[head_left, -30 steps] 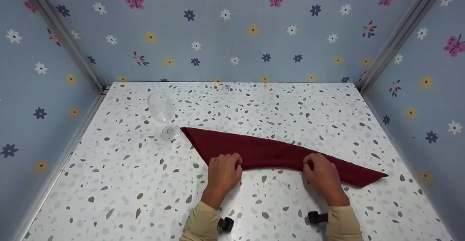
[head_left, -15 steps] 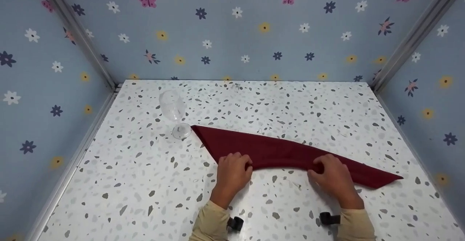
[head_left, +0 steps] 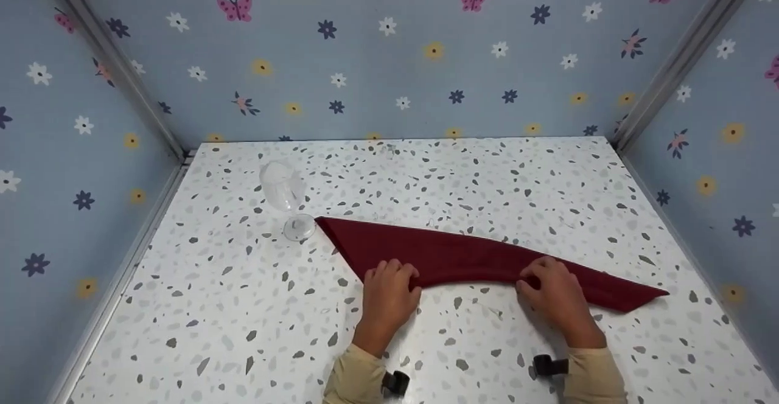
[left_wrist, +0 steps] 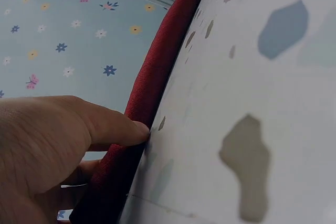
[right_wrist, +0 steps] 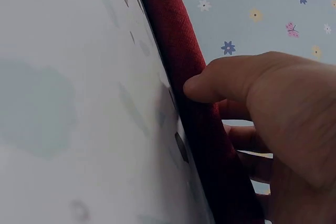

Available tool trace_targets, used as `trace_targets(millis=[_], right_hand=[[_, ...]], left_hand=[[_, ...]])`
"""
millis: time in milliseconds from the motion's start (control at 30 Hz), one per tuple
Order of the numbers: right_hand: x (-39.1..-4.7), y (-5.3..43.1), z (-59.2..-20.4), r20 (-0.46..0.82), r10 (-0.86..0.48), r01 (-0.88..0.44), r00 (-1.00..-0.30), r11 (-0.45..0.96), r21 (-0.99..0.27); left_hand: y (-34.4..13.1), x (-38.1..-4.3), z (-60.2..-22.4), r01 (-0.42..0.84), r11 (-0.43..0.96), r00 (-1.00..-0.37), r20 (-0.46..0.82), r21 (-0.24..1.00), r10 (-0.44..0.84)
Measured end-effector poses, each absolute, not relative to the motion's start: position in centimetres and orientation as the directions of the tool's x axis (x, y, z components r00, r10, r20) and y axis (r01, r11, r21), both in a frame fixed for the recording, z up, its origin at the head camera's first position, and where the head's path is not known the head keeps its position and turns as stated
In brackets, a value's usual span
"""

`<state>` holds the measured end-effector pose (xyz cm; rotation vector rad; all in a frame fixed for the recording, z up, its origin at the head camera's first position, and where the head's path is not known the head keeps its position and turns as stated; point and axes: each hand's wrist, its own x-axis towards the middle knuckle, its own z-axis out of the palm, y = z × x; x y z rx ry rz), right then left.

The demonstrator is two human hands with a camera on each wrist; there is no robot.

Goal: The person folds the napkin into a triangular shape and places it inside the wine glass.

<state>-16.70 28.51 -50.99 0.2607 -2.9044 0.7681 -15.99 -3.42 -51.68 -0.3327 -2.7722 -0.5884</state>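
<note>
A dark red cloth napkin (head_left: 438,249), folded into a long band with pointed ends, lies across the middle of the speckled table. Its near edge is rolled into a thick roll, bowed between the hands. At the left part of that edge, my left hand (head_left: 389,303) pinches the roll, thumb in front and fingers behind, as the left wrist view shows of the napkin (left_wrist: 152,80). My right hand (head_left: 557,300) grips the same roll farther right; its thumb presses the front of the napkin (right_wrist: 178,35) in the right wrist view. Some fingertips are hidden behind the cloth.
A clear stemmed glass (head_left: 282,185) stands to the left, its foot close to the napkin's far left corner. Blue flowered panels (head_left: 389,57) enclose the speckled white table (head_left: 213,306) at the back and on both sides.
The head view has shifted slightly. Both hands keep their hold on the rolled edge at nearly the same spots, the right thumb and forefinger showing a little more gap. The glass stays put.
</note>
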Motion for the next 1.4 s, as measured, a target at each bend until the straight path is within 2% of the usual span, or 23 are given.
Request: trace_targets(millis=[333, 700, 933, 1133, 1400], right_hand=[[-16.87, 28.34, -51.08, 0.158, -0.152, -0.213, -0.976, 0.829, -0.517], [-16.71, 28.53, -50.90, 0.100, -0.103, -0.142, -0.990, 0.804, -0.578], [-16.77, 28.50, -50.84, 0.011, -0.056, -0.050, -0.998, 0.777, -0.627], [-16.43, 28.63, -51.25, 0.046, -0.067, -0.080, -0.997, 0.748, -0.659], [-16.80, 28.64, -51.22, 0.129, -0.099, -0.159, -0.987, 0.766, -0.622]], left_hand=[[-3.39, -15.89, -51.53, 0.255, 0.889, -0.937, 0.325, 0.380, 0.130], [-3.43, -16.14, -51.47, 0.264, 0.879, -0.938, 0.319, 0.398, 0.137], [-3.61, -16.30, -51.22, 0.272, 0.881, -0.934, 0.327, 0.388, 0.144], [-3.62, -16.30, -51.81, 0.275, 0.873, -0.932, 0.334, 0.402, 0.140], [-3.93, -16.51, -51.25, 0.293, 0.856, -0.930, 0.333, 0.426, 0.153]])
